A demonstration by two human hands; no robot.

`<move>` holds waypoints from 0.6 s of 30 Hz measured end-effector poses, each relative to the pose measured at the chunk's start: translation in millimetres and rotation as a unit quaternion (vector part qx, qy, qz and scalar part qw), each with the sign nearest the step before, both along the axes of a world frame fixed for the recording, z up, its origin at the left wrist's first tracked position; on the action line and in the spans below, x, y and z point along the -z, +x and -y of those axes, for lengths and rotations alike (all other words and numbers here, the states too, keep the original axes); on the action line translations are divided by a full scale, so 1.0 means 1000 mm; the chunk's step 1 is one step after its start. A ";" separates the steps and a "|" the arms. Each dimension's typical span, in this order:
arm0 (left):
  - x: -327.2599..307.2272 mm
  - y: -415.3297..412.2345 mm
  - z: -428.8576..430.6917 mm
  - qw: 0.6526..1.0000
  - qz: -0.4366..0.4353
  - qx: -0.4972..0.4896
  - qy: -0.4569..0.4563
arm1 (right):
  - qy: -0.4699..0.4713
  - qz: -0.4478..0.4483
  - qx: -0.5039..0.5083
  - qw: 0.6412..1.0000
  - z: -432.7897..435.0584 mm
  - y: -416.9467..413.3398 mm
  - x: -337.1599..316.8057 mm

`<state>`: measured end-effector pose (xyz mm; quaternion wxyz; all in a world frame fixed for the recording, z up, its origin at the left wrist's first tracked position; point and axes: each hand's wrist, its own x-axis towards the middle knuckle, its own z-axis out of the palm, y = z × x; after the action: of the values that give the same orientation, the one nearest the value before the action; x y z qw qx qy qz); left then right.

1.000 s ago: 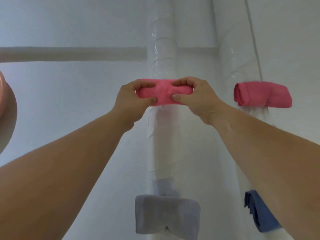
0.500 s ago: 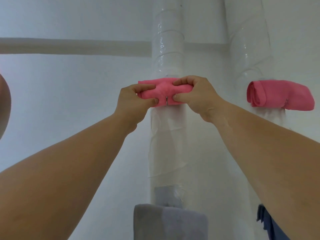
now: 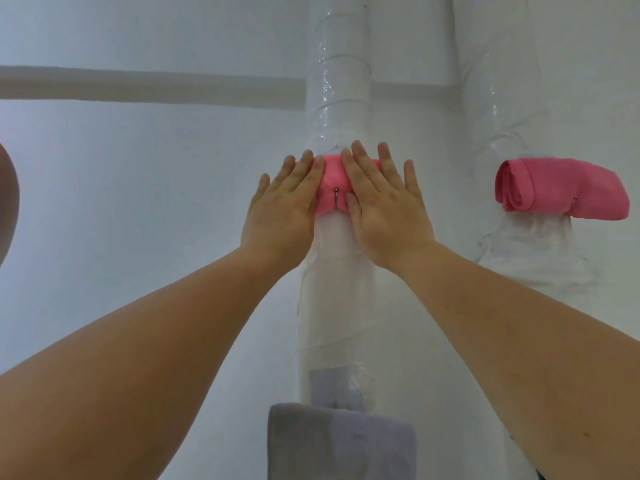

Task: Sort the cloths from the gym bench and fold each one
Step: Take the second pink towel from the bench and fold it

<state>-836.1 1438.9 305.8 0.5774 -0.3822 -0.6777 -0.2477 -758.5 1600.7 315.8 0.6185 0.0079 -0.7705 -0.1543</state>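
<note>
Wall: a white wall (image 3: 138, 220) fills the view, with a pale bar (image 3: 138, 84) running across it.
Posts: two film-wrapped posts stand against it, the middle post (image 3: 337, 306) straight ahead and the right post (image 3: 502, 98) beside it.
Left hand (image 3: 282, 209): flat, fingers straight and spread, pressing on the left end of the pink cloth; it grips nothing.
Right hand (image 3: 384, 202): also flat and spread, pressing on the right end and hiding most of it.
Grey cloth (image 3: 339, 441): folded, lower on the middle post, below both forearms and well apart from the hands.
Second cloth (image 3: 561, 188): pink, rolled, lying across the right post, well to the right of the right hand.
Pink cloth (image 3: 330, 181): folded small, lying across the middle post with its long axis left to right; only the middle strip shows between the hands.
Key relation: the cloth lies under both sets of fingertips, so either hand could take it; neither looks nearer.
Hook (image 3: 335, 197): a small metal hook at the cloth's lower edge, in the gap between the hands; it could well snag the fabric if the cloth is slid sideways.
Left edge: a brownish shape (image 3: 7, 202), too cut off to identify.
</note>
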 end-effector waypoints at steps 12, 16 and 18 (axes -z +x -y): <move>0.003 -0.011 -0.007 0.999 0.021 -0.042 -0.011 | -0.057 0.094 -0.055 0.992 -0.001 0.000 0.001; -0.001 0.002 0.003 0.993 0.029 -0.097 -0.052 | -0.024 0.126 0.031 0.991 0.000 0.018 -0.006; -0.003 0.010 0.010 0.991 0.032 -0.110 -0.068 | -0.008 0.126 0.064 0.990 0.001 0.026 -0.006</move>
<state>-826.0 1429.4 308.4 0.5521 -0.3359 -0.7486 -0.1480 -732.2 1599.4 322.0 0.5054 -0.0264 -0.8424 -0.1853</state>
